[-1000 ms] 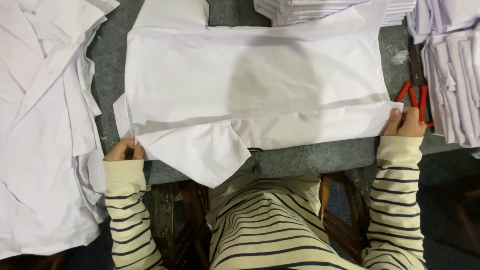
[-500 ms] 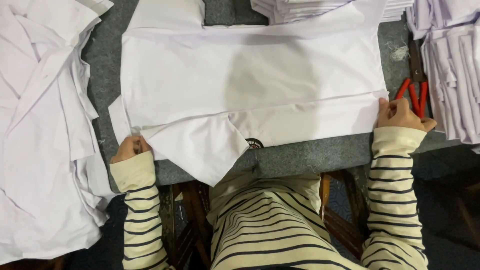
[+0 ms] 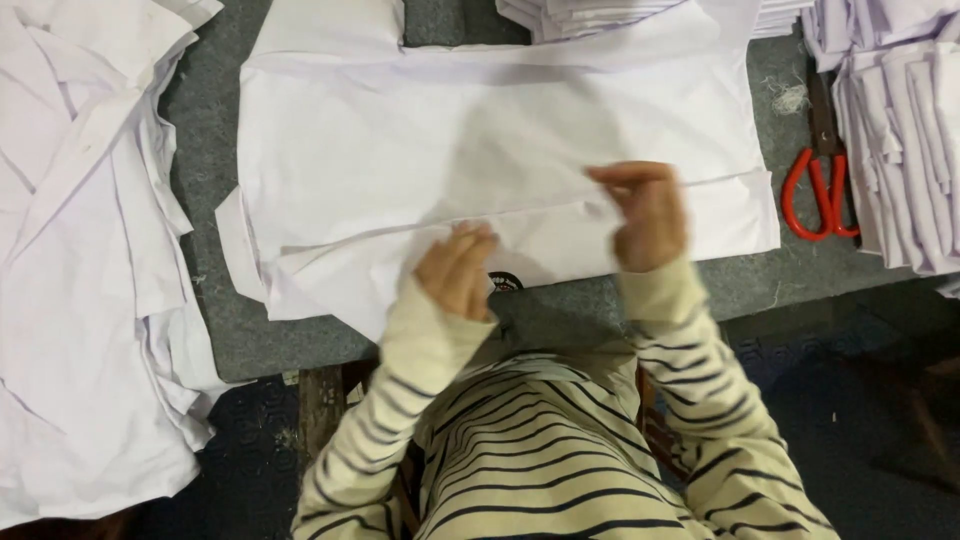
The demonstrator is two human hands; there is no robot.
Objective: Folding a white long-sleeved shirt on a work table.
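- White cloth [image 3: 500,160], a folded garment, lies spread flat across the middle of the grey worktop [image 3: 790,270], its near edge close to the person.
- Left hand [image 3: 458,272] rests at the near middle of the cloth, fingers curled down onto a folded flap; its grip looks partly closed, but whether it has fabric pinched I cannot tell, as the hand is blurred.
- Right hand [image 3: 645,215] sits just right of the left one, on the same fold line, thumb and fingers drawn together; it seems to nip the cloth's edge, though blur leaves that unsure.
- Both hands are near each other, well inside the cloth's left and right ends.
- Striped sleeves [image 3: 700,400], cream with dark bands, reach from the near edge.
- Red-handled scissors [image 3: 820,180] lie on the worktop right of the cloth, apart from it.
- Folded stack [image 3: 900,130] of white pieces stands at the right edge, just beside the scissors.
- Another stack [image 3: 600,12] sits at the far edge.
- Loose heap [image 3: 80,250] of white garments covers the left side, hanging over the worktop's edge.
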